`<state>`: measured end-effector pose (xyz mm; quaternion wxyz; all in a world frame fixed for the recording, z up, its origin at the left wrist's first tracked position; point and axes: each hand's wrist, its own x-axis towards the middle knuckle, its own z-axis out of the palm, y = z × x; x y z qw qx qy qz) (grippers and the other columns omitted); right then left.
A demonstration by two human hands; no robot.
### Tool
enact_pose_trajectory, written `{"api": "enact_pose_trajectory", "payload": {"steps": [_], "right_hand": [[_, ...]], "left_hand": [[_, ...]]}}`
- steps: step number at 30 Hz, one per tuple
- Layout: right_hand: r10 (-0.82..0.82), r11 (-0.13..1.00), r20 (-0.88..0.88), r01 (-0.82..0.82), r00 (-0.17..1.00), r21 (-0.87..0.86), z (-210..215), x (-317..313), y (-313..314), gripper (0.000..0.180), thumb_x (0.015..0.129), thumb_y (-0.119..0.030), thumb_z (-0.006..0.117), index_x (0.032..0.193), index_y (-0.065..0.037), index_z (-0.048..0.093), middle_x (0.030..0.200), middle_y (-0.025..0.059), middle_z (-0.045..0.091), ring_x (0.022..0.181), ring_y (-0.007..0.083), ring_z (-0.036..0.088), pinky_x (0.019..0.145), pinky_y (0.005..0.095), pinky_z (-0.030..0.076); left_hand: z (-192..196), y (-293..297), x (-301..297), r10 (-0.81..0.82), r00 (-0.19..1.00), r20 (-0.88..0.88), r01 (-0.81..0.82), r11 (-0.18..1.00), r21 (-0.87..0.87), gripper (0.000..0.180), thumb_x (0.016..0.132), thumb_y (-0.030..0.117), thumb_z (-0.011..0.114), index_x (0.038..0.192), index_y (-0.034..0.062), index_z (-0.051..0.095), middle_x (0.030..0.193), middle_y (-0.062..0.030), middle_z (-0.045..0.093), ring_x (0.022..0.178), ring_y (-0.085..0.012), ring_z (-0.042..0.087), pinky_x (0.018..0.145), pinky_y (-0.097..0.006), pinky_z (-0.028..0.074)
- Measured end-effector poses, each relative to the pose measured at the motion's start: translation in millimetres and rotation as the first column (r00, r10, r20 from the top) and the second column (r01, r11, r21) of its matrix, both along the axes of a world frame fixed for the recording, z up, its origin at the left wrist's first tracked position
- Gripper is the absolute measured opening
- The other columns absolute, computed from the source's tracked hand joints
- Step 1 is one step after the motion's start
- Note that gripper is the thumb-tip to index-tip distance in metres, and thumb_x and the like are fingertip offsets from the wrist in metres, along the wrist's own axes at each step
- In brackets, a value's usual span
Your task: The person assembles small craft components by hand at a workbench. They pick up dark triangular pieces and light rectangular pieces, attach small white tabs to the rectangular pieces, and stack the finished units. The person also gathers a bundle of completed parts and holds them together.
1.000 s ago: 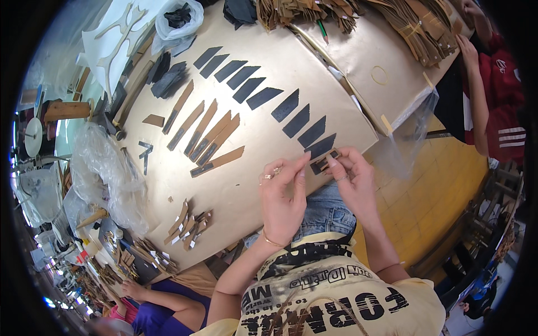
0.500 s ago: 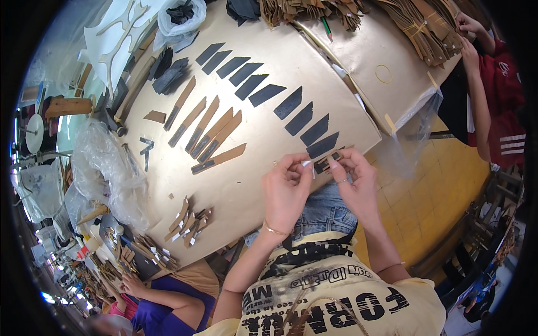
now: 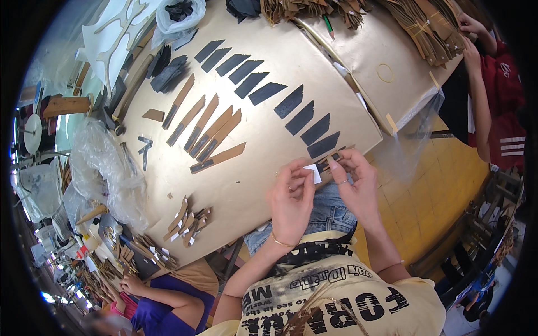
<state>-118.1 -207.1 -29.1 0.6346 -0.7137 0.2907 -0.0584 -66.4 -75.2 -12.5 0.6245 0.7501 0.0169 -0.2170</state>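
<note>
My left hand (image 3: 292, 191) pinches a small white paper piece (image 3: 314, 173) between thumb and fingers. Right beside it, my right hand (image 3: 354, 178) grips a narrow brown strip with a black patch (image 3: 327, 162), its thumb pressing on top. The two hands meet at the table's near edge, above my lap. Just beyond them lies the nearest black slanted piece (image 3: 323, 145) of a long row. Farther left are several brown strips with black patches (image 3: 208, 152), laid out side by side. My fingers partly cover the held strip.
The gold-coloured table (image 3: 252, 185) carries a pile of brown pieces with white tags (image 3: 189, 221), a stack of black pieces (image 3: 170, 75), clear plastic (image 3: 103, 173) and bundled brown pieces (image 3: 420, 28). A co-worker's hands (image 3: 471, 39) are at the far right; another person (image 3: 168, 299) sits lower left.
The white paper has come out into fuller view, and my left hand has shifted slightly right and down with it. My right hand keeps hold of the strip almost in place.
</note>
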Motion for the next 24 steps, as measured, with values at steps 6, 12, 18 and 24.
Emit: {"api": "enact_pose_trajectory", "payload": {"steps": [6, 12, 18, 24], "right_hand": [[0.008, 1.0, 0.024, -0.008, 1.0, -0.021, 0.2, 0.1, 0.1, 0.014, 0.094, -0.004, 0.064, 0.106, 0.003, 0.063, 0.091, 0.0053, 0.069, 0.082, 0.0074, 0.059, 0.075, 0.0233, 0.048], [0.006, 0.994, 0.094, 0.005, 0.996, -0.114, 0.9, 2.4, 1.6, 0.017, 0.092, -0.011, 0.069, 0.099, 0.004, 0.066, 0.081, 0.0097, 0.07, 0.07, 0.0117, 0.065, 0.066, 0.0265, 0.052], [0.015, 0.992, 0.064, -0.007, 0.998, -0.123, 4.0, -0.1, 2.6, 0.017, 0.091, -0.011, 0.07, 0.1, 0.003, 0.067, 0.086, 0.0111, 0.071, 0.07, 0.014, 0.066, 0.066, 0.0273, 0.053], [0.284, 0.813, 0.115, -0.175, 0.952, -0.555, 4.8, -6.2, 0.5, 0.022, 0.085, -0.006, 0.071, 0.107, -0.004, 0.069, 0.095, 0.0077, 0.072, 0.082, 0.0238, 0.065, 0.073, 0.0336, 0.052]], "left_hand": [[-0.2, -9.0, 6.2, 0.017, 0.994, 0.104, -0.024, 0.998, 0.065, 0.039, 0.09, -0.006, 0.065, 0.126, -0.0018, 0.049, 0.1, -0.01, 0.058, 0.081, -0.0135, 0.07, 0.063, -0.022, 0.056], [-10.2, -14.7, 6.6, -0.149, 0.964, 0.222, 0.105, 0.974, 0.199, 0.04, 0.092, -0.007, 0.06, 0.126, -0.0024, 0.038, 0.1, -0.0125, 0.051, 0.064, -0.0138, 0.066, 0.051, -0.025, 0.051], [-20.9, -18.4, 7.3, -0.155, 0.944, 0.29, 0.089, 0.969, 0.231, 0.028, 0.093, -0.006, 0.057, 0.111, -0.0032, 0.036, 0.098, -0.0131, 0.05, 0.058, -0.0163, 0.063, 0.048, -0.028, 0.047], [-17.3, -19.0, 9.1, -0.135, 0.954, 0.268, 0.073, 0.971, 0.229, 0.021, 0.092, -0.005, 0.054, 0.108, -0.0005, 0.041, 0.091, -0.0185, 0.051, 0.078, -0.0369, 0.056, 0.071, -0.044, 0.047]]}}
